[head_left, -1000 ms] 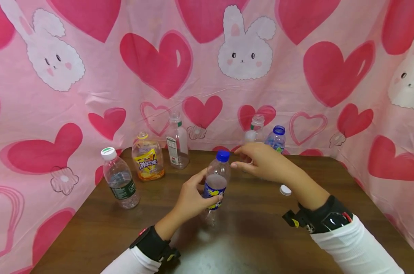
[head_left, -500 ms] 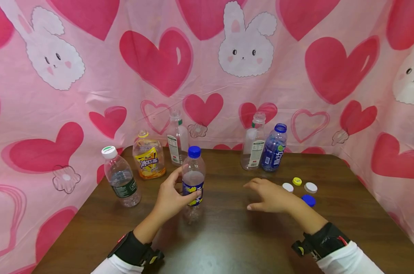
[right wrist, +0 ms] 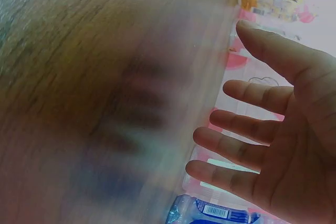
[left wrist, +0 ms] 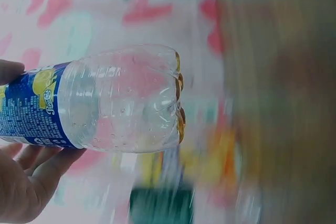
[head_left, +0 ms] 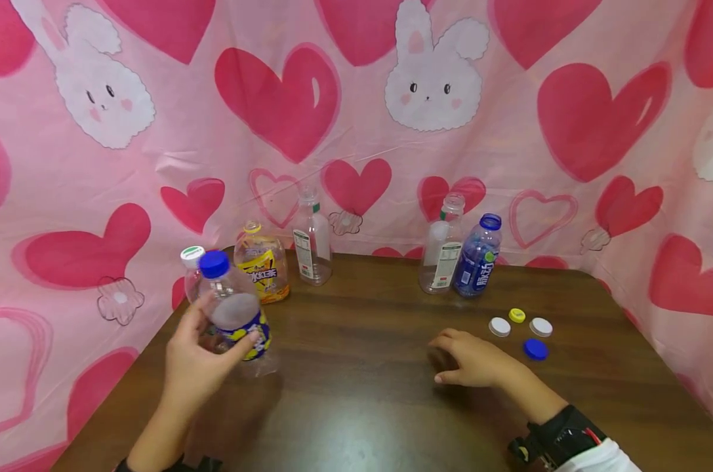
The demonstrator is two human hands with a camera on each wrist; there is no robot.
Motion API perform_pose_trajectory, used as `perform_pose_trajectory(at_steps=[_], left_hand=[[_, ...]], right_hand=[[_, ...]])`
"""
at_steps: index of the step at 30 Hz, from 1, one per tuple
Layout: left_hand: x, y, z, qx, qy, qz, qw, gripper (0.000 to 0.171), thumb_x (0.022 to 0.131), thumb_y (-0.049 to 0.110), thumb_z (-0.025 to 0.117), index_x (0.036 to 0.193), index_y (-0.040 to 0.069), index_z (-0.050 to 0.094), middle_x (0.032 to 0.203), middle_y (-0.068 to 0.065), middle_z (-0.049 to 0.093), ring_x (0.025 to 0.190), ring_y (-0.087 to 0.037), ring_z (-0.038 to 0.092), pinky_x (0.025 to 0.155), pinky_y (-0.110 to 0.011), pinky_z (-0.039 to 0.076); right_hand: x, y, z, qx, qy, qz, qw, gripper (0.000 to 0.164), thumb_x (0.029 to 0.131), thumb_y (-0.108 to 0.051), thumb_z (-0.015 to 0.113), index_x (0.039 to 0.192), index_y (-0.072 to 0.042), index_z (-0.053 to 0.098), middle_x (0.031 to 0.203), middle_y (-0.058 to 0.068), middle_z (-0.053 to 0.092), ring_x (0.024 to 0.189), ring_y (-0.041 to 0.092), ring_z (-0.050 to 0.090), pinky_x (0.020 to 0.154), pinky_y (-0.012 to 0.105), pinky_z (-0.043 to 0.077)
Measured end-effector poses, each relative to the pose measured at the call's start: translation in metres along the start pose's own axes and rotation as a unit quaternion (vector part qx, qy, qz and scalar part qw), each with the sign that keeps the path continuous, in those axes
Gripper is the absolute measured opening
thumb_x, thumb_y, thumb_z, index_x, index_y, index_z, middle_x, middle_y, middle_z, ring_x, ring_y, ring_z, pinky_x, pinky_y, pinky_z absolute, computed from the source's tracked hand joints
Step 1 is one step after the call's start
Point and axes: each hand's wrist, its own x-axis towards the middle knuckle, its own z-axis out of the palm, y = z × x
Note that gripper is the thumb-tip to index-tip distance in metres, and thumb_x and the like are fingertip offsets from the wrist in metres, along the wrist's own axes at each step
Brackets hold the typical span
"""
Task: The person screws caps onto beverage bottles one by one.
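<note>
Head view: blue-capped bottle [head_left: 236,308] gripped in the left hand [head_left: 193,364], right hand [head_left: 474,362] spread over the counter [head_left: 356,406]

In the head view the blue-capped bottle is tilted at the left part of the counter, its cap leaning left. It hides most of a white-capped bottle [head_left: 192,254] behind it and overlaps the edge of an orange bottle [head_left: 266,272]. Thumb and fingers curl round its label [head_left: 254,333].

The left wrist view gives what the head view cannot make out: the ribbed, clear lower body, the amber-tinted base [left wrist: 179,98], and small print beside a lemon picture. The base seems clear of the counter; everything behind is smeared by blur.

The right hand's palm shows only in the right wrist view, its fingers [right wrist: 231,148] fairly straight and apart. A blue-labelled bottle [right wrist: 210,212] shows below them there.

Only the head view clearly shows the loose caps near the right hand: a yellow cap [head_left: 517,315], a blue cap [head_left: 536,349], a left white cap [head_left: 500,326] and a right white cap [head_left: 541,327]. It also shows two uncapped clear bottles at the back, a left clear bottle [head_left: 313,252] beside the orange one and a right clear bottle [head_left: 441,255] next to the blue-labelled one. A pink cloth [head_left: 356,98] with hearts and rabbits hangs behind.
</note>
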Motion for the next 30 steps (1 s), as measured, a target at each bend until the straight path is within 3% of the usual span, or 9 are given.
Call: perform_pose_trajectory(at_steps=[2,4,7,11,15,18,23,30], left_hand=[[0.004,-0.002,-0.02,0.001,0.05,-0.02,0.9985,0.081,0.071,-0.001,0.084,0.142,0.011,0.046,0.126,-0.011,0.059,0.109,-0.014,0.06,0.08,-0.01,0.047],[0.009,-0.009,-0.035,-0.007,0.079,-0.038,0.9961,0.083,0.071,-0.004,0.083,0.142,0.015,0.046,0.124,-0.005,0.059,0.106,-0.006,0.06,0.079,-0.009,0.047],[0.011,-0.021,-0.041,-0.001,0.089,-0.051,0.9948,0.081,0.071,-0.005,0.083,0.14,0.014,0.046,0.118,0.001,0.059,0.1,0.001,0.058,0.077,-0.008,0.047],[0.011,-0.037,-0.026,0.03,0.035,-0.052,0.9976,0.08,0.073,0.004,0.085,0.139,0.004,0.04,0.124,-0.012,0.058,0.111,-0.014,0.061,0.081,-0.01,0.047],[0.02,-0.051,-0.007,0.075,-0.033,-0.046,0.9956,0.088,0.077,0.023,0.085,0.143,0.0,0.031,0.129,-0.027,0.051,0.121,-0.045,0.052,0.091,-0.036,0.048],[0.029,-0.059,0.004,0.078,-0.057,-0.036,0.9946,0.087,0.081,0.026,0.081,0.145,-0.001,0.028,0.131,-0.03,0.047,0.121,-0.051,0.049,0.092,-0.052,0.044],[0.037,-0.066,0.017,0.114,-0.024,-0.026,0.9929,0.084,0.081,0.028,0.081,0.145,0.001,0.034,0.13,-0.027,0.052,0.116,-0.047,0.056,0.092,-0.053,0.047],[0.032,-0.065,0.023,0.165,0.054,-0.014,0.9847,0.077,0.075,0.036,0.085,0.133,-0.001,0.052,0.115,-0.023,0.062,0.103,-0.041,0.063,0.081,-0.05,0.053]], right_hand=[[-0.002,0.001,0.0,-0.001,0.002,0.004,1.0,0.056,0.082,-0.035,0.078,0.123,-0.001,0.061,0.121,0.013,0.057,0.108,0.032,0.058,0.089,0.052,0.049],[-0.004,0.002,0.0,-0.001,0.003,0.005,1.0,0.056,0.082,-0.035,0.078,0.122,-0.001,0.061,0.12,0.013,0.057,0.108,0.032,0.058,0.089,0.052,0.049],[-0.005,0.002,0.0,0.0,0.005,0.006,1.0,0.055,0.082,-0.035,0.078,0.121,-0.001,0.062,0.119,0.013,0.057,0.107,0.032,0.058,0.088,0.052,0.049],[-0.005,0.002,0.0,0.004,0.004,0.005,1.0,0.053,0.082,-0.034,0.078,0.12,-0.001,0.062,0.118,0.012,0.057,0.106,0.03,0.059,0.089,0.052,0.049],[-0.005,0.003,0.0,0.009,0.003,0.009,1.0,0.053,0.082,-0.034,0.078,0.12,-0.001,0.062,0.118,0.012,0.057,0.105,0.03,0.058,0.09,0.052,0.049],[-0.004,0.003,0.0,0.011,0.004,0.01,1.0,0.053,0.082,-0.034,0.078,0.12,-0.001,0.062,0.118,0.012,0.057,0.105,0.03,0.058,0.09,0.052,0.049],[-0.004,0.002,0.002,0.021,0.001,0.011,1.0,0.052,0.082,-0.034,0.078,0.12,-0.001,0.062,0.119,0.013,0.057,0.106,0.03,0.058,0.091,0.052,0.049],[-0.006,0.002,0.002,0.042,-0.01,0.023,0.999,0.054,0.083,-0.035,0.077,0.121,-0.001,0.061,0.121,0.013,0.056,0.109,0.031,0.058,0.093,0.052,0.048]])
